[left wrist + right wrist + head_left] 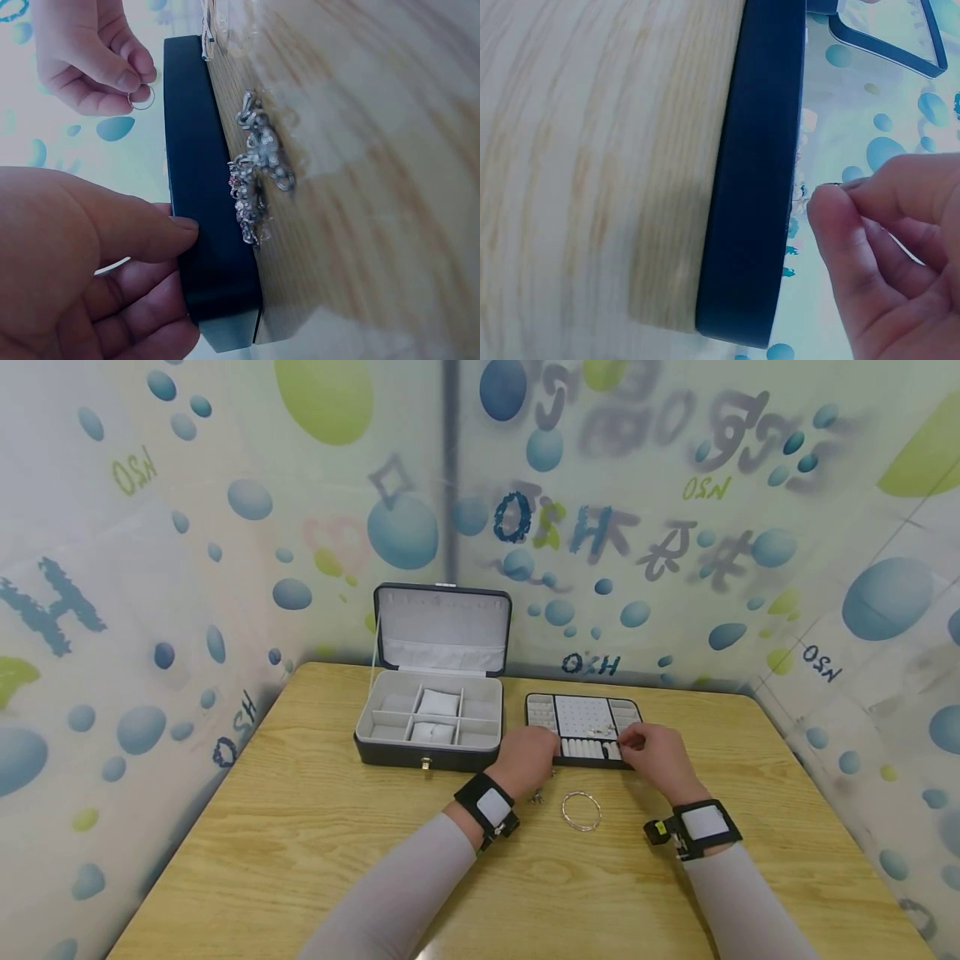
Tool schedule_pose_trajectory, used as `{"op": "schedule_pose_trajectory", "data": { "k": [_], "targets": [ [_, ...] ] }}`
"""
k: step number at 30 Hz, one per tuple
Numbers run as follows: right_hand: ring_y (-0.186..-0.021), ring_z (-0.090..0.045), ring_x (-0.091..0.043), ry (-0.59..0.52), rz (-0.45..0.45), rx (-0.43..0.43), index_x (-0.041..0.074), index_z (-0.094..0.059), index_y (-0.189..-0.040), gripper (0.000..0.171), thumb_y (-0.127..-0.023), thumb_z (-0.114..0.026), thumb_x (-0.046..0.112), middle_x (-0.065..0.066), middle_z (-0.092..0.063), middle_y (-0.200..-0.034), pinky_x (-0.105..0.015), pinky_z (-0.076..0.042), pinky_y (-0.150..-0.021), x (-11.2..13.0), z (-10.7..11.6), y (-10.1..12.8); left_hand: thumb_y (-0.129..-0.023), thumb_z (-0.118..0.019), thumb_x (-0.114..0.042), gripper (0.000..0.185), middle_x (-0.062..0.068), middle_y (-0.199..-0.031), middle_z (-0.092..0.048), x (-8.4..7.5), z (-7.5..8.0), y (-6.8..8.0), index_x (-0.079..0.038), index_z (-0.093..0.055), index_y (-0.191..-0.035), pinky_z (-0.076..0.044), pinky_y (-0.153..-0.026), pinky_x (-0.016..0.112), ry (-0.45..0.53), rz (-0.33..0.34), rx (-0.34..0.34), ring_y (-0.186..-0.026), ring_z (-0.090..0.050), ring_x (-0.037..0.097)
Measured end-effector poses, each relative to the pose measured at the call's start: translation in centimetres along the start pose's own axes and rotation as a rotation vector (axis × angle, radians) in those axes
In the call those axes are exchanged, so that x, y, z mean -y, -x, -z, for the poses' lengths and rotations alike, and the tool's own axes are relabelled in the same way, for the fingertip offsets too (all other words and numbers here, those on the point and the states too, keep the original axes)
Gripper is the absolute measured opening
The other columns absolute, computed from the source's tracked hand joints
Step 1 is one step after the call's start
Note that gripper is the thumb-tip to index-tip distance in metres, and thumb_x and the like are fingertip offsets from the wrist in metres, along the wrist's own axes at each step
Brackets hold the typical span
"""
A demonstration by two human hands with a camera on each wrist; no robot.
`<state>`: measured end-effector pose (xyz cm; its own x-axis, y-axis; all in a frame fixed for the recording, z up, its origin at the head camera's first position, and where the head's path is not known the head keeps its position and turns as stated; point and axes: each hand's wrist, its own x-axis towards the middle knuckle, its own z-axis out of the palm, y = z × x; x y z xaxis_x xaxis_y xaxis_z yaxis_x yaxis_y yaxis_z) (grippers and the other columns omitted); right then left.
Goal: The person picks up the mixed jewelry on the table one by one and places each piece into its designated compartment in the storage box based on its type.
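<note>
A shallow dark jewellery tray (596,763) with pale compartments and ring rolls stands on the table. My left hand (527,756) grips its front left part, the thumb lying on the dark front wall in the left wrist view. Above the tray's right end, my right hand (660,760) pinches a thin silver ring (152,97) between thumb and fingertips. Small shiny pieces (600,732) lie on the tray's dotted panel. In front of the tray are two sparkly silver pieces, a nearer cluster (264,144) and one by the wall (242,204); their exact kind is unclear.
Left of the tray stands a dark jewellery box (390,755), its lid (442,631) raised and two white cushions (438,702) inside. A thin round bangle (582,829) lies on the wooden table (300,827) between my forearms. Patterned walls (465,543) border the table.
</note>
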<state>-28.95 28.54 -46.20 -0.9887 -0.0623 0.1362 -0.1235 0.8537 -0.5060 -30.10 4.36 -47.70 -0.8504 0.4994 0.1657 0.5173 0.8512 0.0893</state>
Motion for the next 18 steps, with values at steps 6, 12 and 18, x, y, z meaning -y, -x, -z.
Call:
{"op": "schedule_pose_trajectory", "data": {
  "k": [6,12,18],
  "targets": [
    [-0.085,-0.066,-0.026,-0.003,-0.009,-0.023,0.003,-0.077,-0.101,0.008,-0.093,-0.073,0.003,-0.013,-0.075,-0.093,-0.042,-0.055,-0.078,0.05,-0.25,-0.04,-0.094,-0.077,-0.014,0.011,-0.008,-0.096,-0.080,0.05,0.03,0.01,-0.024,-0.082,-0.096,-0.054,-0.062,0.029,0.010,-0.003,-0.005,-0.082,-0.070,0.010],
    [-0.084,-0.064,-0.026,0.022,-0.010,-0.039,0.003,-0.078,-0.101,0.008,-0.094,-0.074,0.005,-0.013,-0.076,-0.092,-0.041,-0.054,-0.076,0.26,-0.49,0.03,-0.094,-0.077,-0.014,0.011,-0.007,-0.098,-0.080,0.02,0.22,0.03,-0.024,-0.082,-0.097,-0.055,-0.064,0.030,0.025,0.008,0.011,-0.084,-0.070,0.010],
    [-0.085,-0.065,-0.027,0.019,-0.020,-0.026,0.001,-0.077,-0.101,0.008,-0.095,-0.072,0.004,-0.015,-0.076,-0.093,-0.044,-0.055,-0.079,0.44,-0.64,0.11,-0.093,-0.079,-0.014,0.010,-0.007,-0.098,-0.079,-0.03,0.20,0.03,-0.024,-0.082,-0.096,-0.054,-0.062,0.029,0.039,0.016,0.023,-0.082,-0.069,0.009]
  ]
}}
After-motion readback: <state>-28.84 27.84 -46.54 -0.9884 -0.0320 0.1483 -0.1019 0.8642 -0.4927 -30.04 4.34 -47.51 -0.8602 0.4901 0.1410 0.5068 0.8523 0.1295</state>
